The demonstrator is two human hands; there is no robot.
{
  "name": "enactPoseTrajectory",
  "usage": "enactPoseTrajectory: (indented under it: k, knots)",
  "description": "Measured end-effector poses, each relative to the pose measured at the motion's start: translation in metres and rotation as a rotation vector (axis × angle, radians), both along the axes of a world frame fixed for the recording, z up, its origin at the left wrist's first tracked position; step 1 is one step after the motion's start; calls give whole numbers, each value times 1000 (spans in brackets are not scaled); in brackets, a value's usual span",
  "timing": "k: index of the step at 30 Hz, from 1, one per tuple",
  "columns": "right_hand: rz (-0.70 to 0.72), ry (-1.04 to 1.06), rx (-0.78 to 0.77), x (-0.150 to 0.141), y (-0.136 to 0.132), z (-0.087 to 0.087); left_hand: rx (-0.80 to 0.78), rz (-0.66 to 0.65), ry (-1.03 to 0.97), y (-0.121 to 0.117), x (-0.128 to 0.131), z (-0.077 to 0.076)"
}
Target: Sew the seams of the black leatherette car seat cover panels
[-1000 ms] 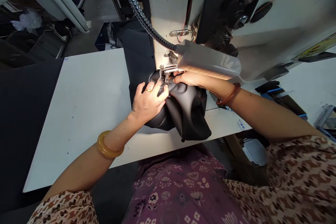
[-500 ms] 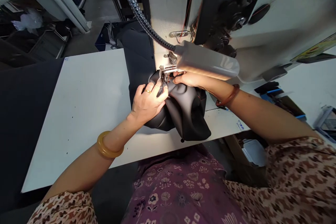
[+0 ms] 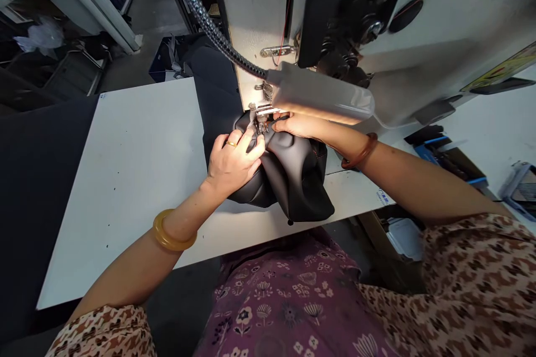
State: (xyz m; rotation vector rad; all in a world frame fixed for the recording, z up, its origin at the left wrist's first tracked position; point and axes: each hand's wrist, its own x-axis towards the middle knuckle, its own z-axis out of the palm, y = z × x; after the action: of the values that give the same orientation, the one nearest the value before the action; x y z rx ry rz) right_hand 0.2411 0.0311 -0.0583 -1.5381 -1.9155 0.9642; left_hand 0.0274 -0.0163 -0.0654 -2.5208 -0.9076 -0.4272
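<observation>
A black leather piece (image 3: 293, 181), soft and bunched, lies on the white sewing table (image 3: 138, 178) beneath the steel presser foot (image 3: 260, 120) of an industrial sewing machine (image 3: 255, 5). My left hand (image 3: 234, 162) grips a fold of it just left of the foot. My right hand (image 3: 295, 125) reaches in from the right, its fingers pressed on the leather beside the foot. The lamp housing hides part of the area behind the foot. The needle is too small to make out.
A gooseneck lamp (image 3: 318, 92) hangs over the foot. More black material (image 3: 213, 89) runs behind the machine, and a dark sheet (image 3: 46, 178) lies left of the table. Blue-edged tools (image 3: 450, 156) sit at the right; a box (image 3: 402, 240) stands below.
The whole view has shifted slightly left and the machine appears a little higher. Both hands keep their hold on the leather by the foot, and the leather looks nearly unchanged.
</observation>
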Motion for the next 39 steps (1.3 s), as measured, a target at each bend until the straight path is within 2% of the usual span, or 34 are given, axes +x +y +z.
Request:
enactPoseTrajectory:
  k: [2,4,6,9,12,15,18,22,24,27,29,31,33,35,39]
  knots:
    - [-4,-25,-46,-4,-7,9,6,3,4,0,0,0]
    - [-84,-113,-70,-8,-15,19,20,3,10,-1,-1,0]
    - [-162,-197,-53,-12,-22,27,30,5,15,-1,-2,-1]
    - [-178,-180,11,-14,-27,28,26,9,6,-2,-2,-1]
    - [-174,-171,68,-13,-26,21,-13,24,-4,-3,0,-2]
    - [-200,-238,200,-14,-33,12,-31,41,-13,-4,1,-3]
    - [-234,-367,342,-20,-53,5,-45,43,-43,-8,-1,-1]
    - [-144,-532,517,-33,-89,-12,-101,19,-170,-15,0,9]
    - [-143,-531,612,-37,-103,-24,-127,-5,-233,-19,10,15]
    - [-166,-397,790,-35,-118,-41,-213,-33,-206,-21,39,21]
    - [-157,-282,854,-24,-129,-51,-272,4,-152,-20,60,25]
    - [-148,-244,809,-3,-142,-62,-302,77,-142,-19,79,29]
    - [-189,-332,642,29,-153,-75,-316,172,-176,-19,91,34]
    - [-287,-472,450,67,-162,-92,-351,287,-225,-20,97,39]
    - [-517,-661,255,136,-173,-130,-481,459,-300,-25,98,44]
